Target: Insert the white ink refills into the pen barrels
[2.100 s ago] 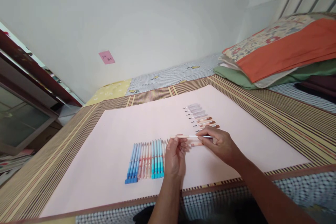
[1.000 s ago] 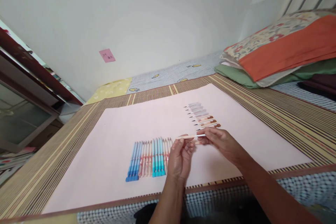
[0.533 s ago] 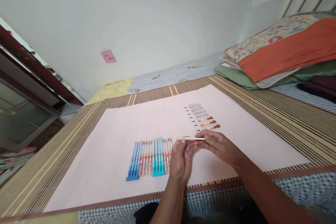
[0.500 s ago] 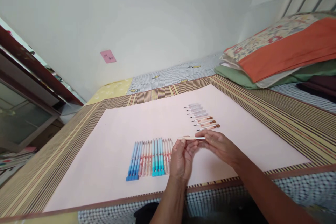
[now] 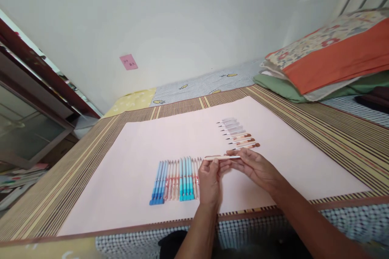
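While my left grip [image 5: 209, 176] clasps one end of a slim pale pen [image 5: 221, 157], my right grip [image 5: 255, 166] pinches its white far end, so both are closed on it. The pen lies nearly level between them, over a pale pink sheet [image 5: 152, 137]. Just beside my left grip, blue pens [image 5: 159, 184], pink-patterned pens [image 5: 174, 182] and turquoise pens [image 5: 186, 182] lie in a row, partly hidden by it. Beyond my right grip, black-tipped pens [image 5: 240, 138], some brown-ended, form a column. Beneath the sheet spreads a striped mat [image 5: 298, 117].
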`<state>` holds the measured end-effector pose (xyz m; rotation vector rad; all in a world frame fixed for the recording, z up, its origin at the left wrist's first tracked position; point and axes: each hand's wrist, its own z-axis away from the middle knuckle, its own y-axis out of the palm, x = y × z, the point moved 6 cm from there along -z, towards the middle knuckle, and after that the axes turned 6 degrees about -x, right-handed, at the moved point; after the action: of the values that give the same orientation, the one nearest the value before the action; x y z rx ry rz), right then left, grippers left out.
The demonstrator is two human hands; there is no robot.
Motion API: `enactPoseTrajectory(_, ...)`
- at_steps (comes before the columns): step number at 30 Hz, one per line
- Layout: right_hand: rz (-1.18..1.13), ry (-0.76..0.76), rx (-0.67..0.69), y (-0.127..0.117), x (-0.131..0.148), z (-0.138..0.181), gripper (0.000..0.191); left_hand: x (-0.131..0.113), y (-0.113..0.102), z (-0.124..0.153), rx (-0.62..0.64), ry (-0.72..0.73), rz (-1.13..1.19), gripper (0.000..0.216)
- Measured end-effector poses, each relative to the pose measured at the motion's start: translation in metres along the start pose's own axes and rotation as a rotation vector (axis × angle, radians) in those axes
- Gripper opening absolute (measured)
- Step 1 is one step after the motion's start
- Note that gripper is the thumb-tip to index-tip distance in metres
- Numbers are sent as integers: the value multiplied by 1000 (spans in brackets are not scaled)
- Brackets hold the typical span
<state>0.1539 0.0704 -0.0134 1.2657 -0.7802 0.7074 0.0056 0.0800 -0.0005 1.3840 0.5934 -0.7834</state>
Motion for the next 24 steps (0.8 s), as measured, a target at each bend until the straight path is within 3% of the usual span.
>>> enactPoseTrajectory(10, -56, 46, 22, 11, -12, 2, 37, -8, -2, 11, -12, 113, -139, 33)
enactPoseTrajectory(18, 135, -132, -199, 1, -4, -2, 38, 0, -5, 5, -85, 17, 29, 37)
enactPoseTrajectory(24, 443, -313, -197, -6, 4, -1, 38, 2, -11, 0, -139, -24, 87, 35)
